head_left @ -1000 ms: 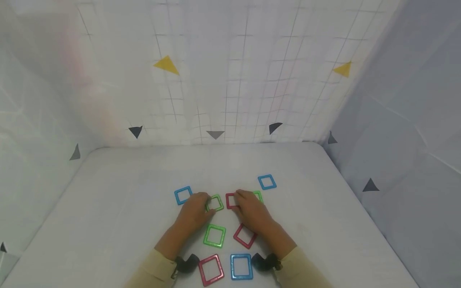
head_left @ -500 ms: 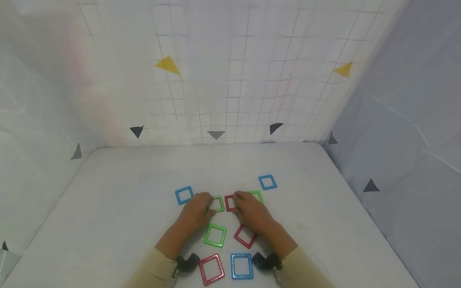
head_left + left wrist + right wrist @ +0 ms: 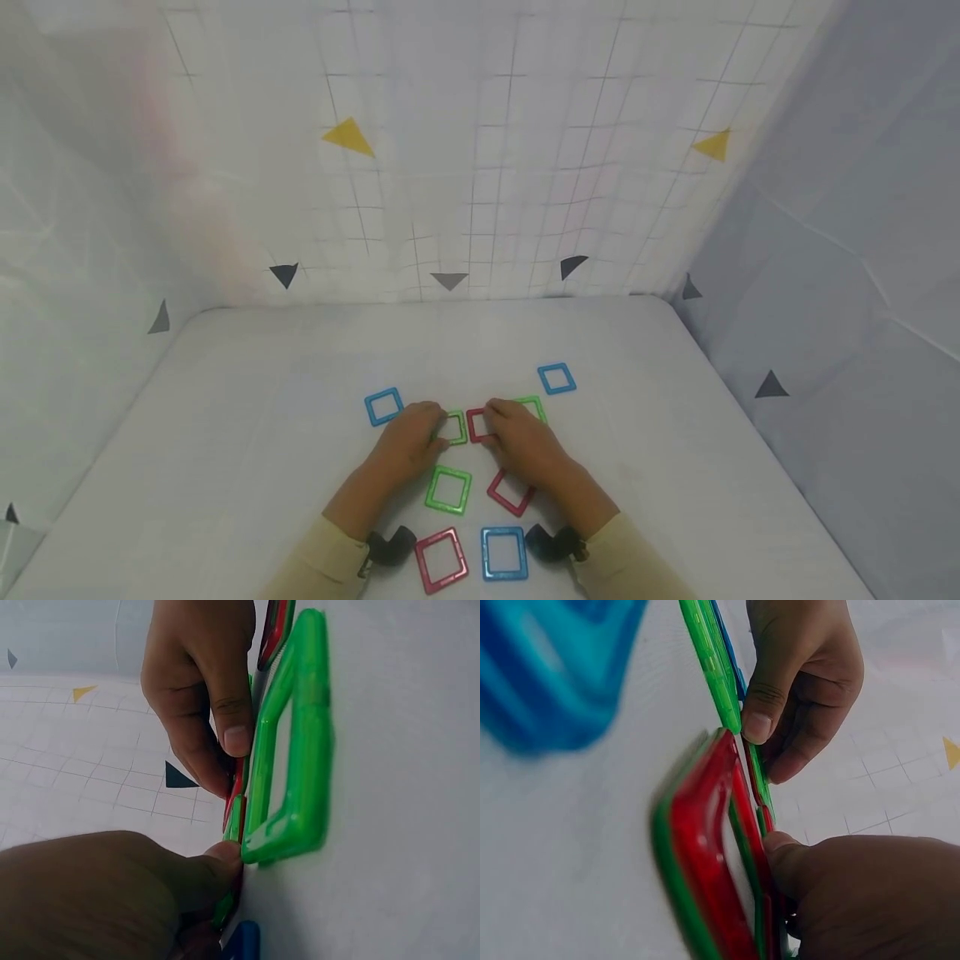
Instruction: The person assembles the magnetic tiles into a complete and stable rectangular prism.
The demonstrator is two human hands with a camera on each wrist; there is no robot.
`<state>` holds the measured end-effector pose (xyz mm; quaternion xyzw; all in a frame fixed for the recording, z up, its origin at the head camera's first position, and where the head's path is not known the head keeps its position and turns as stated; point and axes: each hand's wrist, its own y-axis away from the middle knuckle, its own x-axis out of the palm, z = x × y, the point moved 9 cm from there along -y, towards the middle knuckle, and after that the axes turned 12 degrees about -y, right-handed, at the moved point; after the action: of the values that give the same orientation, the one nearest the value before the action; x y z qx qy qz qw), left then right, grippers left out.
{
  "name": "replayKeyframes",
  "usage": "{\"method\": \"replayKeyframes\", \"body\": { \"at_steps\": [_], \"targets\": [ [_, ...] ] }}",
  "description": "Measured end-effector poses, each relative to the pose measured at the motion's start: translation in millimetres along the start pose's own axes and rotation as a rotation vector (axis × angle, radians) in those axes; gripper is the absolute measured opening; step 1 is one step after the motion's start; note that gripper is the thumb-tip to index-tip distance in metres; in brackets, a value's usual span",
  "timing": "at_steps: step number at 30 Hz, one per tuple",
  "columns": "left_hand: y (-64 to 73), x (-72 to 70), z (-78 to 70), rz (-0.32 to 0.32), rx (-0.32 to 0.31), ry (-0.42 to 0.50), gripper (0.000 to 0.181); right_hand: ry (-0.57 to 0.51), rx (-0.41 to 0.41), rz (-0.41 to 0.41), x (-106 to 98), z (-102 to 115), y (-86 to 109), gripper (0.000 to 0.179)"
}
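In the head view my left hand [image 3: 408, 442] pinches a green square magnetic tile [image 3: 462, 427], an open frame, between thumb and fingers. Facing it, my right hand [image 3: 528, 442] pinches a red square tile [image 3: 472, 427]. The two tiles lie edge to edge with hardly any gap. A red layer shows beneath the green tile in the left wrist view, and green beside red at the right hand. Fingers cover the outer sides of both tiles. Another green tile [image 3: 542, 408] is partly hidden behind my right hand. A blue tile [image 3: 381, 394] lies beside my left fingers.
Nearer my body are a green tile [image 3: 447, 509], a red tile [image 3: 504, 504] partly under the right wrist, a second red tile [image 3: 447, 583] and a blue tile [image 3: 505, 577]. Another blue tile [image 3: 552, 366] lies farther right. White sheeting [image 3: 450, 167] walls the white table [image 3: 262, 375].
The green tile in my left hand has turned straighter and come slightly nearer my body. The red tile in my right hand has shifted slightly left, narrowing the gap between them.
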<state>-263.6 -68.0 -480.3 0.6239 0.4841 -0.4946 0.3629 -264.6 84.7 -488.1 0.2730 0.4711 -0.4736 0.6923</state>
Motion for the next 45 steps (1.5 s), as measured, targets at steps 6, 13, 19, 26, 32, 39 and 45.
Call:
{"method": "replayKeyframes", "body": {
  "at_steps": [6, 13, 19, 26, 32, 39, 45],
  "targets": [
    [0.0, -0.1, -1.8, -0.009, 0.022, -0.003, 0.046, 0.000, -0.008, -0.001, 0.0, 1.1, 0.2, 0.061],
    [1.2, -0.1, -2.0, -0.007, 0.030, -0.002, 0.046, 0.003, -0.026, -0.010, -0.4, 2.7, 0.0, 0.060],
    [0.4, -1.3, -2.1, 0.002, 0.034, -0.014, 0.047, 0.005, -0.033, -0.016, 0.0, 1.8, -1.0, 0.059],
    [-0.8, -1.7, 1.0, 0.011, 0.015, 0.018, 0.046, -0.002, -0.017, -0.018, 2.2, -1.9, -2.6, 0.058],
    [0.3, -0.2, 2.4, 0.012, 0.009, 0.018, 0.048, -0.011, -0.021, -0.017, 3.0, -1.8, -1.8, 0.059],
    [1.7, 2.3, 1.4, 0.044, -0.023, -0.020, 0.052, -0.024, -0.017, -0.011, 2.5, -2.3, -1.7, 0.060],
    [7.1, -6.0, -5.7, 0.025, -0.019, -0.019, 0.048, -0.035, -0.014, -0.006, 1.6, -3.7, -2.2, 0.060]
  ]
}}
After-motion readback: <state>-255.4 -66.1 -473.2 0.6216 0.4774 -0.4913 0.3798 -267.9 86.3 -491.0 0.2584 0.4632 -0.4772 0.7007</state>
